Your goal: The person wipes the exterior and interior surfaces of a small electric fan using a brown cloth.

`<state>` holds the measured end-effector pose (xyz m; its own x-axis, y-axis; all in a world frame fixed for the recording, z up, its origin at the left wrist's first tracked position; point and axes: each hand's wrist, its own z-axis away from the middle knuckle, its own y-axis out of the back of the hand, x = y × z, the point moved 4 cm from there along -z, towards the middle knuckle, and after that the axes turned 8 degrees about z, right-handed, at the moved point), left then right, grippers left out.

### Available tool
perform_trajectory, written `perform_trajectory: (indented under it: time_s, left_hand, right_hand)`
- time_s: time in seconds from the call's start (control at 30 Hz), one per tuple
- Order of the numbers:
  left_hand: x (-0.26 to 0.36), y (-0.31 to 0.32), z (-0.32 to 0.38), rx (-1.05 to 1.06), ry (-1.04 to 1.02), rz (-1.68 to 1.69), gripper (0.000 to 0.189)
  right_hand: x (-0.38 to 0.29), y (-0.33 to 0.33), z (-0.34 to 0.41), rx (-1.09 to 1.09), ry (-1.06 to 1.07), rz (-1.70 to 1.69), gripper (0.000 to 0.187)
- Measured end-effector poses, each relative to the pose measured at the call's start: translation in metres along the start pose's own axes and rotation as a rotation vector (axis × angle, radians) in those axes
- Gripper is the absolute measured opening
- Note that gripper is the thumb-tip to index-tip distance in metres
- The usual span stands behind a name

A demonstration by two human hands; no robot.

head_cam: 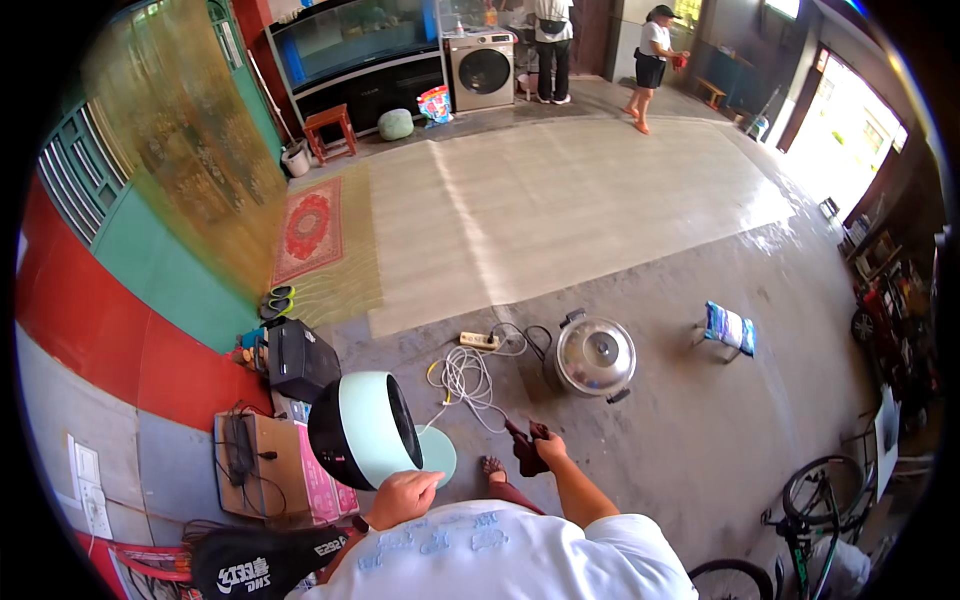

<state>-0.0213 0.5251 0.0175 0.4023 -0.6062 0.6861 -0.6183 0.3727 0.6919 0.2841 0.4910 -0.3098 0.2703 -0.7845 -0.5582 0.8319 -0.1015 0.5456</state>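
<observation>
My right hand (551,448) grips a crumpled dark maroon cloth (529,453), which hangs in front of my body above the concrete floor. In front of my belly, my left hand (406,498) has its fingers bent, close to a mint-green and black round appliance (367,427) that looks like a fan. Whether this hand touches it or holds anything is hard to see. Partly behind the fan shows its round mint-green base (439,456). Ahead of the cloth stands a large lidded metal pot (596,356) with black handles.
A coiled white cable (466,379) and a power strip (478,340) lie on the floor. Right of the pot is a small cushioned stool (729,330). A cardboard box (259,469) stands left, a bicycle (814,517) lower right. Two people are farther off, near a washing machine (482,71).
</observation>
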Motion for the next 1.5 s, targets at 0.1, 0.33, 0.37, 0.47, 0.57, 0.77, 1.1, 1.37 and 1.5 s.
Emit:
perform_trajectory:
  time_s: [0.1,0.33,0.37,0.47,0.57,0.77,1.1,1.37,1.5]
  left_hand:
    - [0.002,0.000,0.037,-0.093,-0.025,-0.014,0.019]
    - [-0.017,-0.018,0.140,-0.268,0.082,0.112,0.021]
    - [-0.027,-0.011,0.153,-0.280,0.104,0.113,0.022]
    - [-0.060,0.000,0.176,-0.345,0.134,0.167,0.026]
    - [-0.067,-0.024,0.211,-0.432,0.131,0.109,0.029]
    - [-0.037,-0.037,0.260,-0.452,0.274,0.108,0.032]
    - [-0.082,-0.046,0.321,-0.205,0.594,0.218,0.038]
    - [-0.183,-0.186,0.475,0.063,1.083,0.650,0.021]
    - [-0.200,-0.222,0.505,0.080,1.166,0.712,0.019]
  right_hand:
    - [0.083,-0.019,0.045,0.034,-0.103,0.074,0.046]
    - [0.413,-0.106,0.202,-0.127,-0.397,-0.165,0.028]
    - [0.390,-0.113,0.212,-0.117,-0.389,-0.147,0.028]
    - [0.398,-0.132,0.226,-0.108,-0.460,-0.102,0.036]
    - [0.446,-0.151,0.262,-0.136,-0.554,-0.080,0.044]
    - [0.275,-0.071,0.289,0.124,-0.496,0.247,0.043]
    - [0.120,-0.051,0.196,0.087,-0.028,0.125,0.037]
    - [0.133,-0.016,0.208,0.079,-0.017,0.287,0.036]
    - [0.191,-0.015,0.212,-0.055,-0.113,0.272,0.040]
